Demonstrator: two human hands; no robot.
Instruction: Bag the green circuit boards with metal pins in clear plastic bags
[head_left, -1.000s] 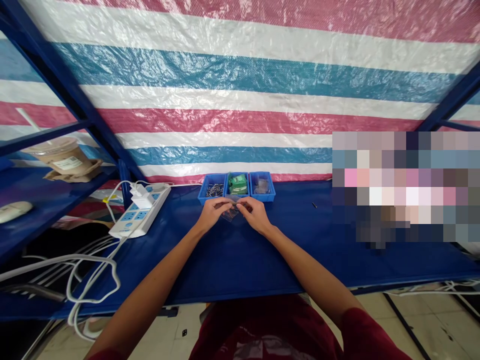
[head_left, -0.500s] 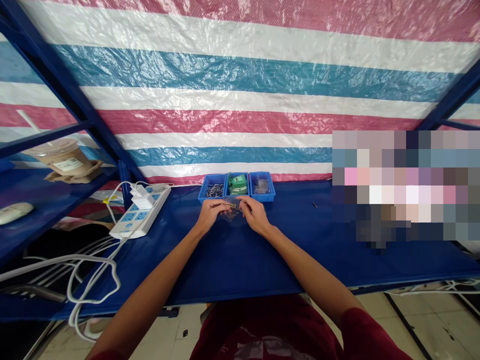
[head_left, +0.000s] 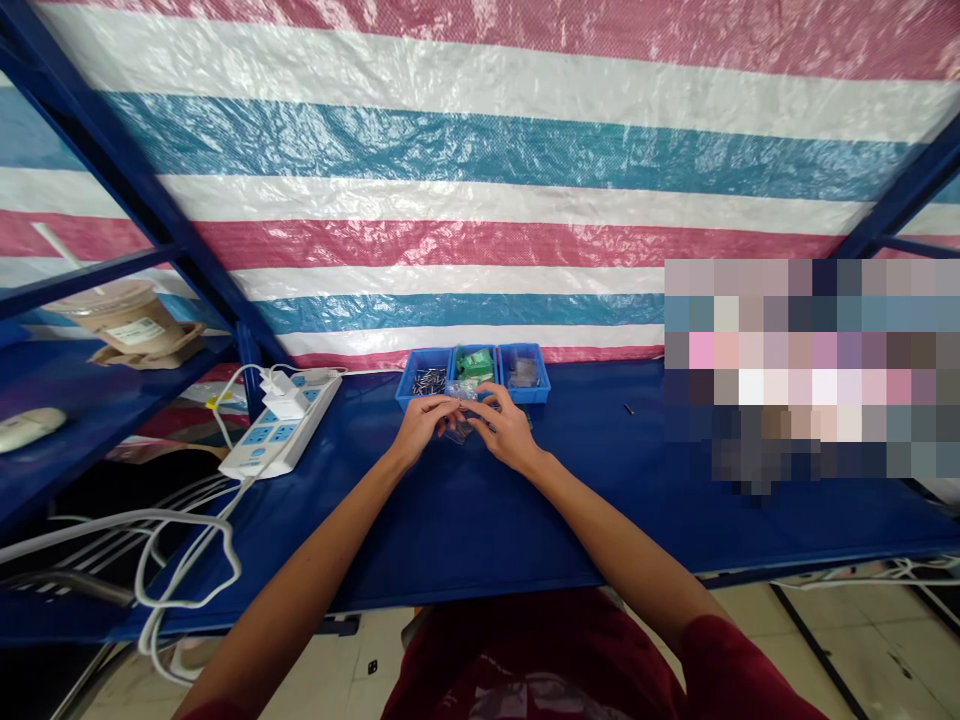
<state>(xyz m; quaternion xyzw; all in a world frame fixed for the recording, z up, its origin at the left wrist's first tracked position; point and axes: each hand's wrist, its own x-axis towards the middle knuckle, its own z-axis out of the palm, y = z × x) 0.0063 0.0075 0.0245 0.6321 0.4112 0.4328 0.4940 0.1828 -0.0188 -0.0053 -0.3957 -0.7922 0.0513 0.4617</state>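
Observation:
A small clear plastic bag (head_left: 460, 432) is held between my two hands above the blue table. My left hand (head_left: 424, 428) pinches its left side with thumb and fingers. My right hand (head_left: 504, 425) has its fingertips closed on the bag's upper edge, close to the left fingertips. What is inside the bag is too small to make out. Just behind the hands stand three joined blue bins: the left bin (head_left: 403, 388) holds screw-like metal pieces, the middle bin (head_left: 496, 366) green packets, the right bin (head_left: 534, 398) clear bags.
To the left lies a white power strip (head_left: 259, 455) with a plugged-in charger (head_left: 285, 395) and loose white cables (head_left: 187, 520). A lidded drink cup (head_left: 124, 315) stands on the left shelf. One small dark piece (head_left: 629, 409) lies on the table (head_left: 480, 540). The far right is pixelated.
My right hand has shifted its fingers along the bag, extending them toward the left fingertips. The brass-coloured pieces seen in the bag before are now covered. My left hand has barely moved.

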